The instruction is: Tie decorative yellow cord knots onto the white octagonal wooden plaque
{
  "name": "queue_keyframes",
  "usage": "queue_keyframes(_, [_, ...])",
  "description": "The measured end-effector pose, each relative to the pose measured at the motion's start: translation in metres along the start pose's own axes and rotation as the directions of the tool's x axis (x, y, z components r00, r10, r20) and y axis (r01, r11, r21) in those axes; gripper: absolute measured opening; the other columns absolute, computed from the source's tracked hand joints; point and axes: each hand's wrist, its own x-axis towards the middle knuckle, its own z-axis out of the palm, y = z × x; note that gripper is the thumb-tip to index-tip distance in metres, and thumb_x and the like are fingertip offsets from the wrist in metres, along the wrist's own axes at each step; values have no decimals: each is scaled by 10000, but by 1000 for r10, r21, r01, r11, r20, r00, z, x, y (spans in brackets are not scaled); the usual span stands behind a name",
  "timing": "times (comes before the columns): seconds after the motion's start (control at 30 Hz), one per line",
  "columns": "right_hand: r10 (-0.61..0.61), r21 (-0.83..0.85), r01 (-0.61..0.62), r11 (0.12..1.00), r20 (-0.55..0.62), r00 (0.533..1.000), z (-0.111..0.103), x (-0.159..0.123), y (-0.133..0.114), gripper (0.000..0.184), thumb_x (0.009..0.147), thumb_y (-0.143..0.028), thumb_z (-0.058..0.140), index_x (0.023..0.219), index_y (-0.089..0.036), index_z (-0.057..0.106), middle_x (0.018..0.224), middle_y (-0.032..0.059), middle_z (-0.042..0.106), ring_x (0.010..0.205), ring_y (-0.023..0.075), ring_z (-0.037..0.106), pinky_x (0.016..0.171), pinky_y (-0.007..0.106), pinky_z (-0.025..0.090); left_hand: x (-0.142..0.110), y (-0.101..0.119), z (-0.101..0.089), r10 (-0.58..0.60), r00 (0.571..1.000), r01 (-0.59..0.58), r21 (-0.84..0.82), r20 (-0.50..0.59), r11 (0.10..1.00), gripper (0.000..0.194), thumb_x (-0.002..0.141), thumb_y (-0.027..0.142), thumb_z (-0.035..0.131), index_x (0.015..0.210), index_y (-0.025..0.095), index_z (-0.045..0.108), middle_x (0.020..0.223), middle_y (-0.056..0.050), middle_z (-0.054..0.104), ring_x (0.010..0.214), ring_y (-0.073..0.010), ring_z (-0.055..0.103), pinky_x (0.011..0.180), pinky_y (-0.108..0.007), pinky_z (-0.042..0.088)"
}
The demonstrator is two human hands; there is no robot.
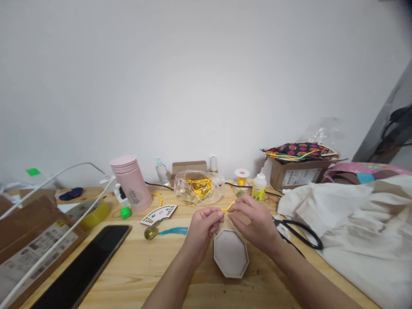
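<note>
Both of my hands meet above the wooden table [141, 266], pinching a short length of yellow cord [227, 208] between them. My left hand [202, 227] is closed, its fingertips gripping the cord's left end. My right hand [254, 221] is closed on the right end, fingers curled. Just below the hands lies an octagonal wooden piece [230, 253] with a pale face. A clear plastic bag [199, 188] with more yellow cord and gold bits sits behind the hands.
A pink tumbler [131, 182], fan-shaped wooden piece [159, 214], blue tassel [170, 231], green cap [125, 212] and dark tablet [83, 268] lie left. A glue bottle [259, 186], gold thread spool [241, 176], black scissors [301, 234], cardboard box [298, 174] and white cloth [357, 227] are right.
</note>
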Motion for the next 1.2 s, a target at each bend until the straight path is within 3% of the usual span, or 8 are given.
queue_keyframes(0.43, [-132, -193, 149, 970, 98, 986, -2, 0, 2, 172, 769, -229, 431, 770, -217, 602, 691, 20, 492, 633, 98, 440, 548, 195, 322, -1, 1, 1, -53, 998, 52, 4, 24, 999, 137, 664, 205, 563, 574, 110, 524, 504, 39, 418, 416, -36, 238, 394, -197, 136])
queue_keyframes(0.83, [-53, 54, 48, 997, 96, 994, -1, 2, 1, 109, 732, -174, 462, 745, -185, 569, 699, 19, 498, 660, 110, 470, 584, 212, 369, -2, 2, 1, -56, 998, 58, 63, -37, 996, 96, 625, 200, 600, 643, 105, 598, 494, 32, 488, 403, -26, 260, 390, -177, 157])
queue_keyframes(1.03, [-76, 31, 73, 997, 145, 986, -1, 2, 6, 117, 719, -163, 479, 746, -200, 586, 722, 17, 483, 686, 114, 464, 590, 217, 362, -2, 7, 3, -61, 988, 93, 229, -142, 969, 88, 560, 198, 628, 555, 116, 598, 438, 38, 499, 381, -36, 312, 380, -171, 198])
queue_keyframes(1.2, [-109, 43, 102, 994, 217, 970, -5, 4, 9, 107, 729, -188, 486, 743, -211, 590, 750, 20, 492, 712, 118, 462, 607, 229, 362, -2, 10, 3, -76, 991, 104, 270, -110, 957, 78, 538, 183, 617, 528, 108, 601, 435, 28, 516, 372, -35, 329, 382, -169, 213])
